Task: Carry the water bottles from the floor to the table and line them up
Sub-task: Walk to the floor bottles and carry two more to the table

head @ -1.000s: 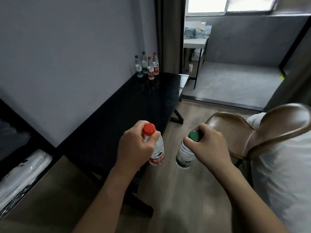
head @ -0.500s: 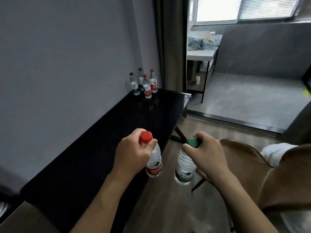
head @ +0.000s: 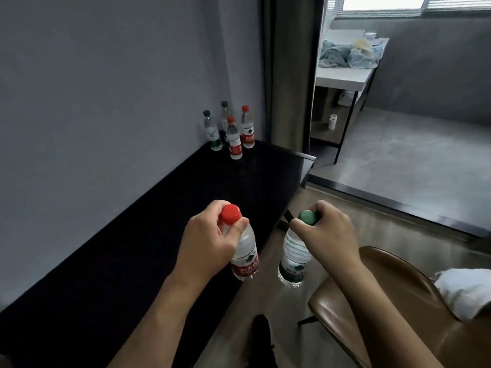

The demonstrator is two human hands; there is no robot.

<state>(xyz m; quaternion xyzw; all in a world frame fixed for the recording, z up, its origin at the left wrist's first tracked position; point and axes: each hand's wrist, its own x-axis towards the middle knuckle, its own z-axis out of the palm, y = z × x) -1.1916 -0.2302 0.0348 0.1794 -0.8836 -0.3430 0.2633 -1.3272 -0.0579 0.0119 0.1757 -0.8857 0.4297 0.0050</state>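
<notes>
My left hand (head: 206,243) grips a red-capped water bottle (head: 244,257) by its neck, hanging over the near edge of the black table (head: 148,235). My right hand (head: 324,235) grips a green-capped bottle (head: 293,258) by the neck above the wooden floor, just right of the table edge. At the table's far corner by the wall stand several bottles: a green-capped one (head: 212,131) on the left, another green-capped one (head: 225,115) behind, a red-capped one (head: 234,139) in front, and a red-capped one (head: 247,128) on the right.
A brown leather chair (head: 372,301) with a white cloth (head: 465,288) on it stands close on my right. Beyond a dark floor threshold (head: 385,197) lies a grey room with a white desk (head: 345,75) holding crumpled cloth. A curtain (head: 289,75) hangs past the table.
I have moved forward along the table; the far bottles look closer and larger. Both hands still carry their bottles, and the chair has slid to my lower right.
</notes>
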